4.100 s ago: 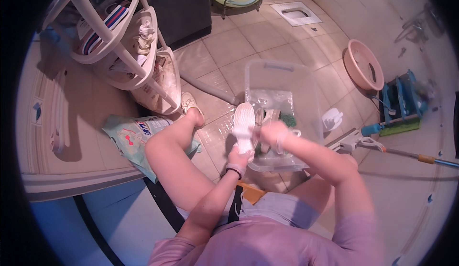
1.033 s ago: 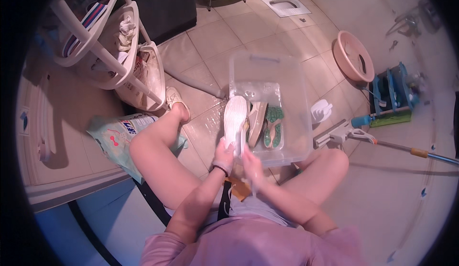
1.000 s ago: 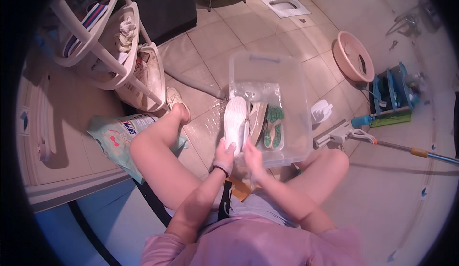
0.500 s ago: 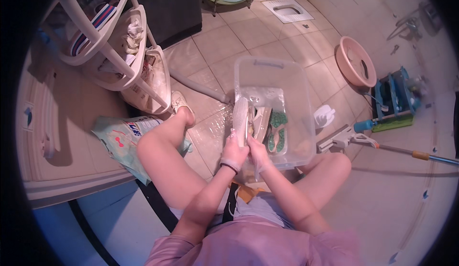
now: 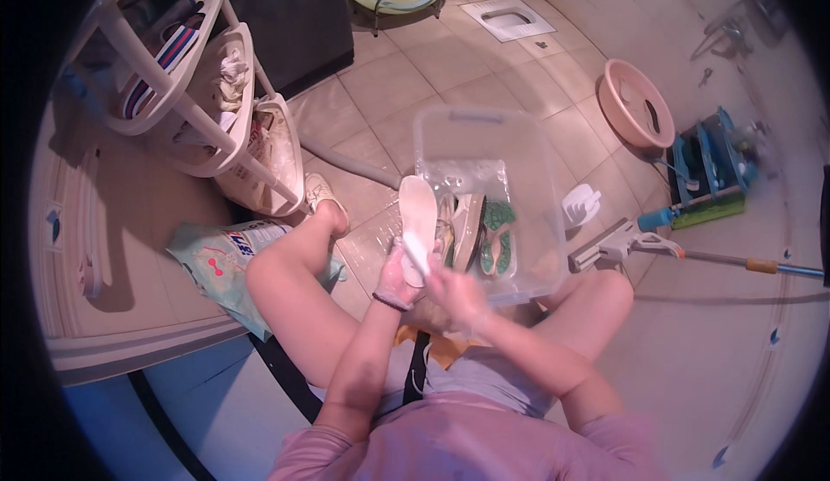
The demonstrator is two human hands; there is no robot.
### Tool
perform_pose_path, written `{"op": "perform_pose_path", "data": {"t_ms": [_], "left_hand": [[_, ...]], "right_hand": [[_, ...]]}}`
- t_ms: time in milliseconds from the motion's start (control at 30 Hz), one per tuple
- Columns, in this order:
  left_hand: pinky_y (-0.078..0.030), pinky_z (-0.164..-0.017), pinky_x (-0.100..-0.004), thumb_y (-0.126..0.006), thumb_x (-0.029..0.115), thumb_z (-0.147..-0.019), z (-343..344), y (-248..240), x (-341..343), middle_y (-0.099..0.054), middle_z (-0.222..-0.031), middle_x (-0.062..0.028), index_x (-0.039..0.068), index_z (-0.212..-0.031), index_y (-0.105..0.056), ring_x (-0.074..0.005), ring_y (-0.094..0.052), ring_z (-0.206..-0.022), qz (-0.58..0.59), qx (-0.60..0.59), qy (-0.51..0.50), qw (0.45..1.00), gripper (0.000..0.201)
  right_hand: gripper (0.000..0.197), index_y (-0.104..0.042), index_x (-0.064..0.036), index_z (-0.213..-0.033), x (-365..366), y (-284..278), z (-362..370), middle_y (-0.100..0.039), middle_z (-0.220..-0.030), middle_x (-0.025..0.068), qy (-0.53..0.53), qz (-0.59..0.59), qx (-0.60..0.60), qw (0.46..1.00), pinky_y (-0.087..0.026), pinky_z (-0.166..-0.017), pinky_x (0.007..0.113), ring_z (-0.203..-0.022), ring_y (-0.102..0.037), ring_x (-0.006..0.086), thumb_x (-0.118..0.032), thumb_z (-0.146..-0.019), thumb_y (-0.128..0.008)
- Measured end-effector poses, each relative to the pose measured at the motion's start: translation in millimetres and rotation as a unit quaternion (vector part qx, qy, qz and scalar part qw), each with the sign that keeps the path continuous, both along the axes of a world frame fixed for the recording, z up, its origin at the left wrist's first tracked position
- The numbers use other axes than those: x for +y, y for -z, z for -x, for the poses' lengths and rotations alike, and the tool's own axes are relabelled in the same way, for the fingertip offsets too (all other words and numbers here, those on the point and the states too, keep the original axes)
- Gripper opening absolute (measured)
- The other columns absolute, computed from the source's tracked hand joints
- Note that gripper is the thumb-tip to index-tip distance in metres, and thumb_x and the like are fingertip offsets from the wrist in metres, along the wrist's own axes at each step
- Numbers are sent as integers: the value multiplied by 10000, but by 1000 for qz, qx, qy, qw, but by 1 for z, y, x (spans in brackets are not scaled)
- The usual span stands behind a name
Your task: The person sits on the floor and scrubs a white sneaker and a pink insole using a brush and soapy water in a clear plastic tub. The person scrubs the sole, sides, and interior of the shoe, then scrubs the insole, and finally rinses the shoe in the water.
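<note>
My left hand [image 5: 396, 280], in a thin see-through glove, is wrapped round the lower end of a pale shoe [image 5: 418, 200], whose flat sole is turned up. Over that sole lies a slim white tool [image 5: 417, 254], gripped in my right hand [image 5: 458, 295], which is blurred by motion; the tool's working end cannot be made out. Just beyond my hands stands a clear plastic bin [image 5: 536, 161]. Inside it rest a white shoe with a dark edge [image 5: 471, 213] and a green-and-cream shoe sole [image 5: 498, 230] in a little water.
A tiered shoe rack [image 5: 251, 170] rises at left, above a green plastic bag [image 5: 212, 256]. A grey hose [image 5: 350, 164] runs to the bin. On the right are a white scoop-like thing [image 5: 581, 206], a mop [image 5: 618, 243], a blue rack [image 5: 713, 157] and a pink basin [image 5: 635, 105].
The shoe has swung left and its sole now faces up. My right hand has shifted off its side to the right, with the white tool showing across the sole.
</note>
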State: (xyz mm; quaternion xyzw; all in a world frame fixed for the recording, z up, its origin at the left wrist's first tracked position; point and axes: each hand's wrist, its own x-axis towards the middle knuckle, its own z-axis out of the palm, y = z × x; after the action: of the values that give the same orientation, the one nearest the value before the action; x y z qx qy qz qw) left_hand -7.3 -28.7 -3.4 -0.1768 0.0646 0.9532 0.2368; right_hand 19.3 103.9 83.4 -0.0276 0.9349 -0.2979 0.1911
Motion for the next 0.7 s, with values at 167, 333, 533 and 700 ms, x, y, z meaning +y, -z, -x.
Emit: {"op": "perform_pose_path", "data": {"t_ms": [167, 333, 533, 700], "left_hand": [[-507, -803, -378, -354, 415, -950, -13, -5, 16, -597, -1066, -88, 57, -1186, -488, -218, -599, -915, 45, -94, 2, 995, 449], [-533, -636, -358, -446, 187, -902, -27, 24, -4, -617, -899, -148, -3, -1058, -542, -242, -624, -736, 236, -120, -4, 964, 265], [-506, -465, -344, -486, 21, -842, -15, -15, 0, -598, -811, -158, -60, -1043, -524, -234, -588, -526, 460, -70, 50, 884, 220], [-504, -424, -346, -496, 22, -841, -11, 2, -13, -602, -819, -160, -39, -1044, -525, -254, -588, -535, 553, -77, 98, 824, 214]], "right_hand": [[373, -543, -266, -1226, 3, 7, 48, -633, -763, 190, 67, 2, -71, 995, -497, -704, 449, -728, -627, 356, -369, -872, -488], [397, -504, -250, -1267, 9, 12, 10, -648, -775, 152, -137, -80, 9, 987, -507, -645, 432, -687, -635, 329, -369, -891, -459], [410, -479, -230, -1285, 1, 19, 86, -639, -745, 153, -64, -107, 89, 988, -500, -613, 437, -666, -629, 324, -359, -898, -441], [425, -434, -255, -1312, 8, 16, 35, -637, -730, 153, -262, -120, 25, 957, -508, -598, 439, -624, -625, 322, -370, -902, -426]]}}
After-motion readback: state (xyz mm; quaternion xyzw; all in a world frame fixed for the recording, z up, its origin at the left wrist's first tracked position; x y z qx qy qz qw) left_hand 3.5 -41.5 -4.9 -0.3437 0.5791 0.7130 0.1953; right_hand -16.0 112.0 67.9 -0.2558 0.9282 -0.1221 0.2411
